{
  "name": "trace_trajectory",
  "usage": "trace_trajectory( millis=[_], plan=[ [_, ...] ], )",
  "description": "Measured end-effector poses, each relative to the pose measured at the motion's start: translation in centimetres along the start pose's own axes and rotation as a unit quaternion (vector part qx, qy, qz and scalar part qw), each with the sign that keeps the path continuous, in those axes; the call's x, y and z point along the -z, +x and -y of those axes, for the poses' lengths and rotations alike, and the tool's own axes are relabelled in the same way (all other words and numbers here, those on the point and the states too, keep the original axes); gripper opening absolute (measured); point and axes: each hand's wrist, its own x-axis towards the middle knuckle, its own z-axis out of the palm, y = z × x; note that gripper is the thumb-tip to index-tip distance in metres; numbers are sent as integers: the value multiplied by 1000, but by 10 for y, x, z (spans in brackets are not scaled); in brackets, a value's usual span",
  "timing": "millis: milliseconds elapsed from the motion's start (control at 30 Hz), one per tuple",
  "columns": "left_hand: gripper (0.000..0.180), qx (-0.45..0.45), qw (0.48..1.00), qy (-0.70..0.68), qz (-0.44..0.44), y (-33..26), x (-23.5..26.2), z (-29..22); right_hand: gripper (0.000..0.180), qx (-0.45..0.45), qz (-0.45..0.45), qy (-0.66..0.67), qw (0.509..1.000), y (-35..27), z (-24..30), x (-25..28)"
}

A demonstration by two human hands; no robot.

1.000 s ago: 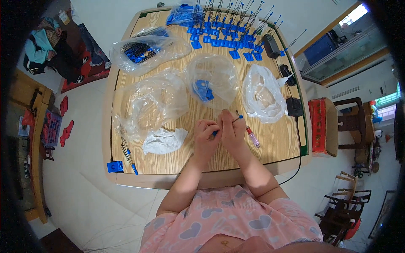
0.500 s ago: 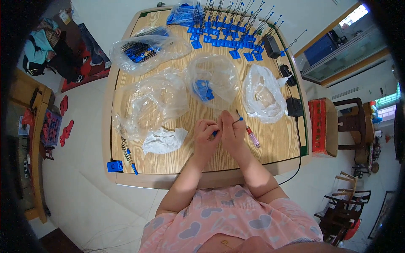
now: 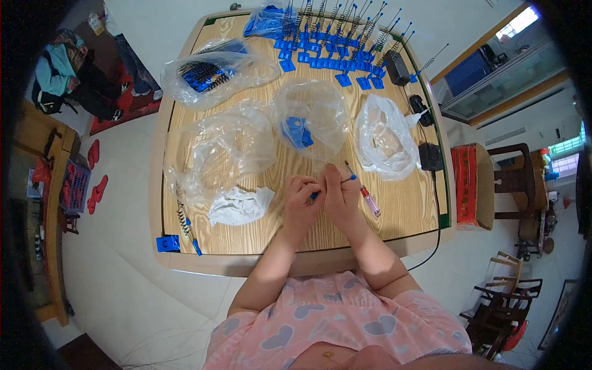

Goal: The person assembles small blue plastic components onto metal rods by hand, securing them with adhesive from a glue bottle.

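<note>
1. The left hand [image 3: 301, 196] and the right hand [image 3: 338, 192] meet over the near middle of the wooden table [image 3: 394, 209], fingers curled and touching each other
2. Between them they pinch a thin rod with blue ends [image 3: 333, 185]; one blue tip shows by the left fingers, the other sticks out past the right hand
3. Both hands are closed on that rod; how the fingertips sit on it is too small to tell
4. A small screwdriver with a pink handle [image 3: 368, 198] lies on the table just right of the right hand, untouched
5. A crumpled white bag [image 3: 237, 205] lies left of the left hand, near but apart
6. Beyond the hands stands a clear bag holding blue pieces [image 3: 308, 123], with a larger clear bag [image 3: 219, 151] to its left and another [image 3: 385, 139] to its right
7. At the far edge, rows of blue bases with upright springs [image 3: 339, 37] stand together
8. A loose spring with a blue end [image 3: 185, 222] lies near the front left corner
</note>
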Motion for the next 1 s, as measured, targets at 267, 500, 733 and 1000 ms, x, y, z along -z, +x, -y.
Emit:
trace_trajectory(
  millis=[267,500,733,1000],
  plan=[
    [15,3,1000,-10,-10,-2,-3,4,38,16,-24,46,999,-1,-2,0],
    [15,-3,1000,-15,-5,-1,-2,4,32,-23,26,5,999,6,-4,10],
    [16,6,1000,-2,-12,0,0,-4,24,-25,102,85,991,10,10,23],
    [16,-23,1000,0,-14,3,1,-2,38,-79,93,97,988,10,-2,14]
  ],
)
